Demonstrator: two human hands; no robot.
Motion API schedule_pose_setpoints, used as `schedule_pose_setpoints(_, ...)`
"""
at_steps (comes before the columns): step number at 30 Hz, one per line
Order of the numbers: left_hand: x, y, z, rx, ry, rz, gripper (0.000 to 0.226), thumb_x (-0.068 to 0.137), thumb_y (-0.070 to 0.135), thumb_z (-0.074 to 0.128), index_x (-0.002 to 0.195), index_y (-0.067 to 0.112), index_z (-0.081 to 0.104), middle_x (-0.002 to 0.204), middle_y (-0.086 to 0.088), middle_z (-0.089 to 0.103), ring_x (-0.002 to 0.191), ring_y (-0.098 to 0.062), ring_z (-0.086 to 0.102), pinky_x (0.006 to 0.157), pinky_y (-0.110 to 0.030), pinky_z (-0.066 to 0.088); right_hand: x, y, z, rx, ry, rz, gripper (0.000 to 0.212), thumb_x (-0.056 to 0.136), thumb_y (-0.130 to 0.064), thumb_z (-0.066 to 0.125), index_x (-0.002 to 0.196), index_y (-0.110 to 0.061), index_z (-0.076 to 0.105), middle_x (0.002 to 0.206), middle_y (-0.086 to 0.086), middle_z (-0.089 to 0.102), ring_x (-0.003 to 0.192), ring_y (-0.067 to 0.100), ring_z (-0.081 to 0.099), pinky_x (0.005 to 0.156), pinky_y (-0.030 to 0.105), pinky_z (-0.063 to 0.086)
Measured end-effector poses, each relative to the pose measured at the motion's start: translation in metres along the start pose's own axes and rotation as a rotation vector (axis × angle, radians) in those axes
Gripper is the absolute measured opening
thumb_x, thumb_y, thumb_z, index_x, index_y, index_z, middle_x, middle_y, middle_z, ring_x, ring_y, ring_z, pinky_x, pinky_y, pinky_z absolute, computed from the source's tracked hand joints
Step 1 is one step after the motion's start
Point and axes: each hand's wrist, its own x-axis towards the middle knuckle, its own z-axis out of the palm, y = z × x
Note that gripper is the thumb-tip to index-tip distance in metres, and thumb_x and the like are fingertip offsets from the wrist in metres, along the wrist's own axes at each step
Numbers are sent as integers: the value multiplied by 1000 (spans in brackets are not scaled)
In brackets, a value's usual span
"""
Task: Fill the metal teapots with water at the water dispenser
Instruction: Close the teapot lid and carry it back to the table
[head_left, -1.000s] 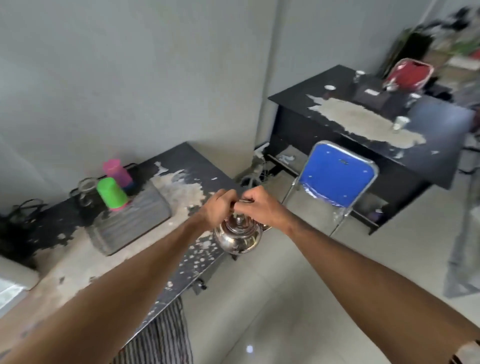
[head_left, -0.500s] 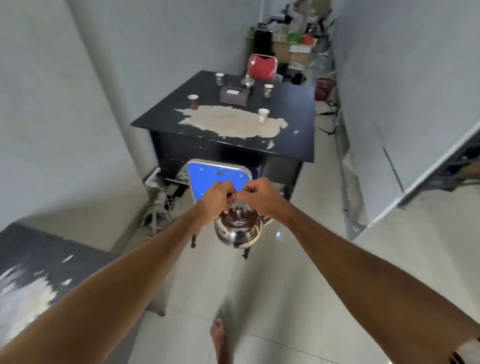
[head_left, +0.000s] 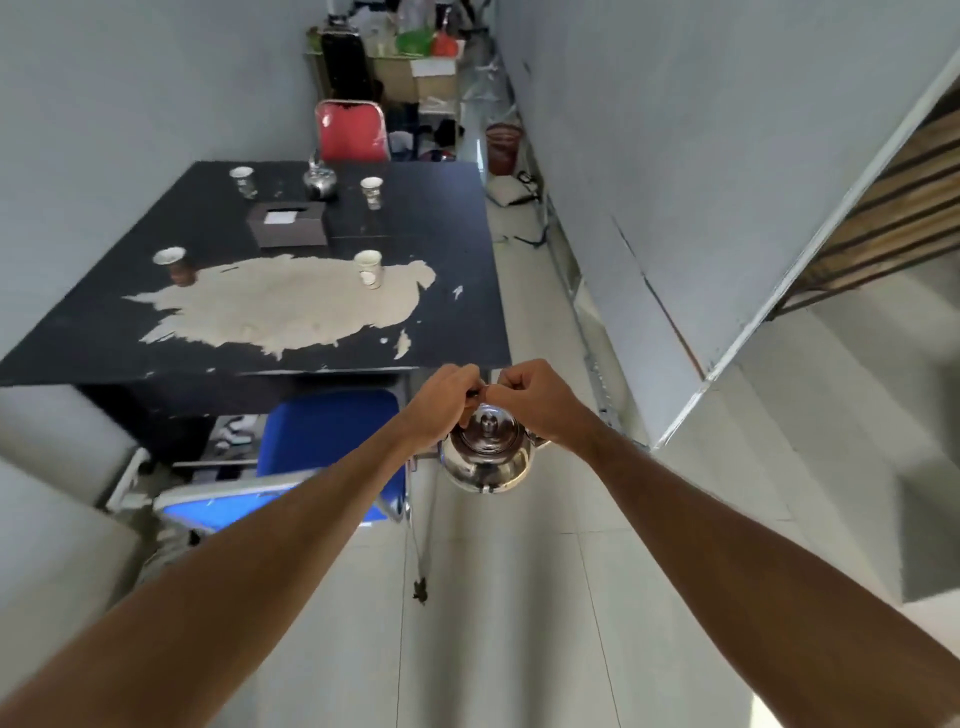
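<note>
Both fists have carried forward: left hand (head_left: 444, 402) and right hand (head_left: 530, 397) clench the handle of the metal teapot (head_left: 488, 457), hanging mid-frame. Beyond it, the black worktop (head_left: 441, 332) looms nearer, bearing a second teapot (head_left: 319, 182) at upper centre. Likely mid-carry; no dispenser shows, so finding it comes next.

Two bare arms reach out from the bottom of the frame. The left hand (head_left: 441, 402) and the right hand (head_left: 530, 397) are both closed on the handle of a shiny metal teapot (head_left: 485, 457) near the middle. The teapot hangs in the air over the pale tiled floor (head_left: 519, 623). A blue chair (head_left: 322, 452) is just left of it. A black table (head_left: 441, 291) with peeled paint fills the upper left. Four paper cups (head_left: 370, 268), a dark box (head_left: 288, 224) and a second teapot (head_left: 319, 179) stand on it. A red chair (head_left: 350, 130) is behind the table.
</note>
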Motion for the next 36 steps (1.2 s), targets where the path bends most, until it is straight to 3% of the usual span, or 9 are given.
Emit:
schedule_pose_setpoints(4, 90, 16, 12, 15, -78, 32, 45, 96, 14, 33, 52, 23, 31, 53, 2, 27, 50, -15, 19, 51, -29, 23, 67, 30, -54, 12, 46, -3, 33, 93, -15, 70, 73, 9, 64, 70, 32, 62, 61, 23, 53, 62, 32, 47)
schedule_pose_setpoints(8, 183, 33, 28, 39, -126, 58, 32, 87, 22, 35, 57, 14, 35, 56, -4, 27, 52, -18, 19, 51, -28, 27, 138, 64, -115, 14, 39, -20, 33, 94, -13, 68, 77, 15, 64, 72, 37, 61, 61, 27, 52, 64, 35, 46)
schedule_pose_setpoints(12, 270, 46, 45, 43, -96, 52, 31, 84, 25, 36, 53, 18, 33, 52, -1, 29, 50, -15, 22, 53, -27, 31, 209, 89, -177, -3, -32, 3, 35, 93, -10, 67, 68, 13, 57, 58, 17, 49, 56, 23, 43, 56, 27, 39)
schedule_pose_setpoints(15, 326, 56, 53, 6, -54, 53, 31, 85, 23, 37, 55, 15, 38, 51, 2, 32, 51, -14, 25, 54, -28, 31, 262, 101, -217, -22, -89, -11, 37, 92, -10, 65, 57, -9, 54, 51, 2, 44, 47, 13, 38, 50, 22, 35)
schedule_pose_setpoints(19, 402, 72, 53, -37, 6, 7, 37, 86, 22, 38, 73, -4, 61, 53, -1, 37, 49, -11, 30, 54, -27, 32, 329, 108, -258, -15, -135, -9, 34, 81, -33, 61, 53, -17, 52, 43, -13, 40, 41, 4, 34, 46, 16, 34)
schedule_pose_setpoints(22, 463, 69, 41, -31, 33, 12, 42, 92, 18, 37, 75, -5, 66, 55, -4, 31, 53, -16, 28, 56, -31, 30, 384, 116, -281, -17, -170, -14, 30, 79, -32, 58, 52, -19, 55, 42, -15, 42, 41, 3, 35, 47, 16, 34)
schedule_pose_setpoints(26, 544, 50, 10, -23, 52, 6, 39, 85, 23, 41, 62, 14, 71, 50, 0, 34, 48, -16, 29, 53, -29, 32, 465, 134, -292, -44, -201, -32, 36, 90, -20, 59, 55, -18, 55, 49, -4, 46, 46, 11, 39, 49, 21, 35)
schedule_pose_setpoints(33, 668, 25, -72, -73, 82, -124, 39, 79, 21, 42, 44, 24, 60, 42, 8, 39, 40, -10, 30, 49, -24, 34, 624, 135, -284, -101, -281, -52, 41, 93, -9, 56, 54, -17, 47, 51, -1, 36, 46, 8, 30, 48, 21, 29)
schedule_pose_setpoints(36, 699, 28, -114, -109, 162, -124, 36, 82, 14, 43, 49, 22, 54, 44, 9, 42, 41, -8, 29, 47, -19, 33, 689, 118, -270, -116, -343, -80, 42, 88, -14, 55, 49, -22, 41, 49, -6, 33, 46, 8, 28, 48, 22, 26)
